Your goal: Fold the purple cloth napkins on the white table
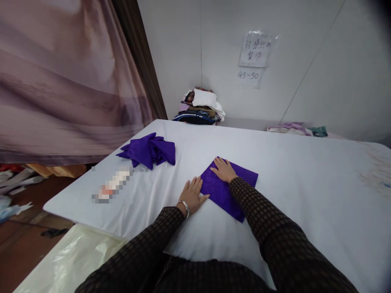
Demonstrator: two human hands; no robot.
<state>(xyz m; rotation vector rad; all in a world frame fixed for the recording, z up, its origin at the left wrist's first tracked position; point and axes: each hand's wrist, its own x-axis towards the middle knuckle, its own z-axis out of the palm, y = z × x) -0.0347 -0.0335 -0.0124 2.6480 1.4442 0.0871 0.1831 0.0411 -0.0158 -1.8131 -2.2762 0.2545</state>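
Observation:
A purple cloth napkin lies flat in a squared shape on the white-covered table, turned so one corner points toward me. My right hand rests flat on its far left part with the fingers stretched out. Beside the napkin's left edge, my left hand lies palm down, fingers spread, its fingertips at the cloth's edge. Farther left, a loose bunch of purple cloth sits crumpled on the table, with several pointed corners sticking out.
A pixelated object lies at the left table edge. Stacked clothes stand behind the table; more cloths lie at the back right. A curtain hangs left. Clear plastic covers a surface at the lower left. A paper sign hangs on the wall.

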